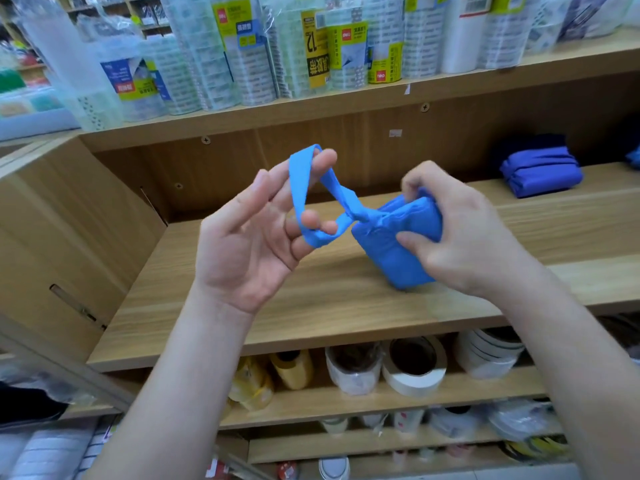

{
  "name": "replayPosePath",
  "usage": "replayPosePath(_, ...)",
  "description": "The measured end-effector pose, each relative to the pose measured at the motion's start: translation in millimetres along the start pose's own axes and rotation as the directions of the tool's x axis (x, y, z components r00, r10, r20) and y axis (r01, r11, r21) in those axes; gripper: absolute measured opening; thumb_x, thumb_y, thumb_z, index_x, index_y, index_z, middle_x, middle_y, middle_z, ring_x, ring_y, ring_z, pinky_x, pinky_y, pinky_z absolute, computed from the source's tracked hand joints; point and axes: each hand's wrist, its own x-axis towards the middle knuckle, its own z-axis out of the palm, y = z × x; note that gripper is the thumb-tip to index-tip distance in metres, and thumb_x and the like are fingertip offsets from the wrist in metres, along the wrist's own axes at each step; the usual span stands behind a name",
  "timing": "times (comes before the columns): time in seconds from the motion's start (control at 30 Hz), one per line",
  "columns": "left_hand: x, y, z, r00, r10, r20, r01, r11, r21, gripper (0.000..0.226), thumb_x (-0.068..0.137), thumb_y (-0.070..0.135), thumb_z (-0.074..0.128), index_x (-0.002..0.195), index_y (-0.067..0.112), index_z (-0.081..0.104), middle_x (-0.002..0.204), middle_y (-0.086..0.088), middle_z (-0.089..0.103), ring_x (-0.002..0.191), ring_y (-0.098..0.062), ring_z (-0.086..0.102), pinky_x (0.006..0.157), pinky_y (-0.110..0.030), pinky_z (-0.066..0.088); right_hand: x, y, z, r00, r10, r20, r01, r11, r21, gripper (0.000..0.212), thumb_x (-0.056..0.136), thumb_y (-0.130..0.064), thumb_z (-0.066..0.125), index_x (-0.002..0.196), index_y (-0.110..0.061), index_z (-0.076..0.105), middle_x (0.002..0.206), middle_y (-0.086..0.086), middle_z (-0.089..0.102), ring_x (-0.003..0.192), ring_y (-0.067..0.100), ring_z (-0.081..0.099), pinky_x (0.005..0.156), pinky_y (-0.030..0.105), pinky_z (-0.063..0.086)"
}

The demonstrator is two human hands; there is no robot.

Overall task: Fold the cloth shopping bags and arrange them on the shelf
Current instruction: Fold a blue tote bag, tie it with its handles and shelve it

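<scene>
Two hands are working one bag [391, 261]: your right hand [460, 237] is gripping it, folded, over the shelf [311, 306], while your left hand [242, 251], beside it, is stretching its strap [300, 181] over spread fingers

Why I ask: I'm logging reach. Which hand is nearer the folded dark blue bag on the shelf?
Right. The right hand, gripping the light blue bundle, is left of the dark blue bag; the left hand, with the strap loop round its fingers, is farther left.
</scene>
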Motion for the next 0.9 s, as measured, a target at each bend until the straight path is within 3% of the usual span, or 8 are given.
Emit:
replayPosePath(0.07, 4, 3, 5, 0.998, -0.042, 0.052, 0.042, 0.999, -0.008, 0.075, 0.084, 0.030, 0.068, 0.146, 0.000, 0.036, 0.150, -0.008, 0.044, 0.077, -0.018, 0.069, 0.077, -0.034, 0.059, -3, -13, 1, 0.991, -0.108, 0.078, 0.126, 0.951, -0.282, 0.067, 0.076, -0.010, 0.070, 0.119, -0.048, 0.034, 0.093, -0.010, 0.043, 0.067, 0.017, 0.051, 0.056, 0.035, 0.047)
replayPosePath(0.13, 7, 0, 8, 0.994, -0.074, 0.084, 0.076, 0.997, -0.017, 0.077, 0.084, 0.026, 0.069, 0.147, 0.000, 0.034, 0.153, -0.008, 0.041, 0.084, -0.022, 0.070, 0.078, -0.035, 0.060, -6, -22, 2, 0.972, -0.133, 0.191, 0.212, 0.846, -0.489, 0.083, 0.076, -0.011, 0.067, 0.126, -0.059, 0.020, 0.095, -0.005, 0.034, 0.055, 0.018, 0.041, 0.041, 0.027, 0.033)
replayPosePath(0.3, 9, -15, 21, 0.976, -0.092, 0.196, 0.111, 0.990, -0.090, 0.077, 0.085, 0.004, 0.060, 0.152, 0.000, 0.022, 0.159, -0.008, 0.030, 0.111, -0.037, 0.064, 0.098, -0.046, 0.051, 3, -22, 8, 0.969, -0.119, 0.218, 0.220, 0.818, -0.531, 0.039, 0.081, -0.028, 0.062, 0.075, -0.031, 0.024, 0.088, -0.005, 0.029, 0.051, 0.010, 0.027, 0.045, 0.026, 0.018)
replayPosePath(0.47, 5, -13, 17, 1.000, -0.022, 0.000, 0.022, 0.974, -0.224, 0.067, 0.079, -0.005, 0.052, 0.144, -0.006, 0.036, 0.143, -0.015, 0.051, 0.125, -0.027, 0.057, 0.100, -0.037, 0.049, 21, -5, -6, 0.898, -0.066, 0.436, 0.035, 0.996, 0.078, 0.010, 0.091, -0.047, 0.059, 0.084, -0.044, 0.066, 0.084, -0.007, 0.058, 0.076, 0.007, 0.058, 0.065, 0.023, 0.044)
replayPosePath(0.63, 1, -8, 3, 0.896, 0.047, -0.441, 0.159, 0.895, 0.417, 0.052, 0.064, -0.018, 0.067, 0.107, 0.011, 0.064, 0.096, -0.007, 0.069, 0.089, -0.022, 0.069, 0.074, -0.033, 0.059, 23, 2, -17, 0.743, -0.170, 0.648, -0.158, 0.896, 0.416, 0.026, 0.090, -0.049, 0.058, 0.089, -0.029, 0.075, 0.085, -0.011, 0.071, 0.074, 0.003, 0.065, 0.064, 0.014, 0.047)
replayPosePath(0.7, 4, 0, 0, 0.934, 0.178, -0.310, 0.119, 0.662, 0.740, 0.074, 0.065, -0.016, 0.076, 0.124, 0.024, 0.056, 0.121, -0.001, 0.061, 0.115, -0.018, 0.060, 0.090, -0.035, 0.055, 23, 3, -20, 0.661, -0.236, 0.712, -0.180, 0.872, 0.455, 0.025, 0.091, -0.046, 0.057, 0.089, -0.029, 0.075, 0.089, -0.009, 0.071, 0.077, 0.004, 0.064, 0.067, 0.016, 0.048)
replayPosePath(0.8, 15, 16, 5, 0.995, 0.003, 0.098, -0.087, 0.487, 0.869, 0.091, 0.065, 0.012, 0.086, 0.142, 0.034, 0.043, 0.151, 0.011, 0.039, 0.141, -0.005, 0.034, 0.110, -0.029, 0.038, 25, 4, -19, 0.526, -0.309, 0.793, -0.243, 0.839, 0.488, 0.028, 0.091, -0.044, 0.056, 0.094, -0.023, 0.074, 0.086, -0.008, 0.069, 0.076, 0.007, 0.064, 0.068, 0.021, 0.050)
replayPosePath(0.9, 26, 25, 15, 0.961, -0.159, 0.226, -0.098, 0.569, 0.816, 0.033, 0.070, 0.028, 0.083, 0.100, 0.022, 0.072, 0.109, -0.002, 0.071, 0.106, -0.013, 0.065, 0.087, -0.025, 0.052, 25, 8, -15, 0.447, -0.359, 0.819, -0.315, 0.794, 0.520, 0.028, 0.090, -0.042, 0.057, 0.093, -0.021, 0.074, 0.082, -0.008, 0.068, 0.070, 0.007, 0.061, 0.066, 0.020, 0.049)
